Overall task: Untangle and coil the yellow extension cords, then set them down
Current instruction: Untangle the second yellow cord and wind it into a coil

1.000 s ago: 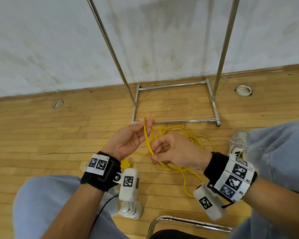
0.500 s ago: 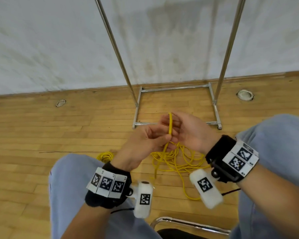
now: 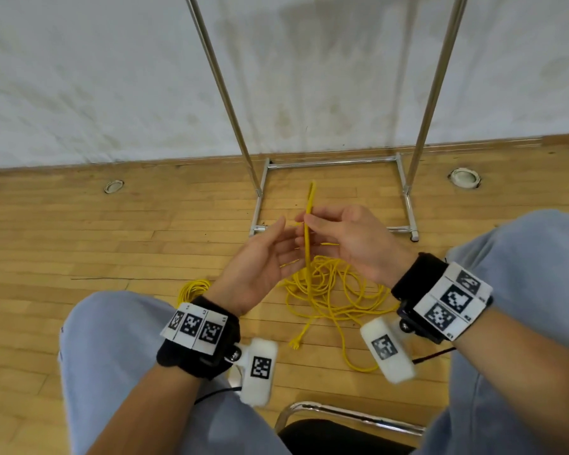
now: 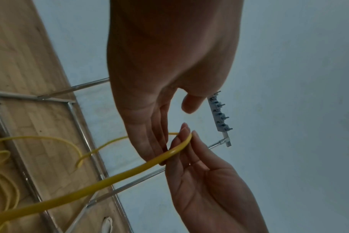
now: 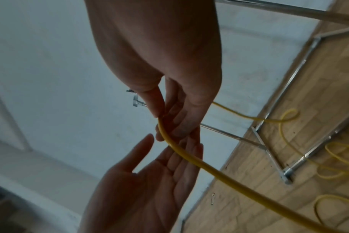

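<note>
With my right hand (image 3: 352, 241) pinching the yellow cord (image 3: 308, 224) so it stands upright above the tangle (image 3: 329, 290) on the floor (image 3: 112, 241), my flat, released left hand (image 3: 260, 267) beside it looks nearest to take the next loop.

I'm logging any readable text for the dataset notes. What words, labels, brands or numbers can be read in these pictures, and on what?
No readable words, brands or numbers in any view.
Left wristband: black-and-white square marker patterns; the tiny marks above them are too small to read.
Right wristband: marker patterns only, no text.
White wrist cameras: one marker pattern each.
Yellow extension cord: no visible print.
</note>
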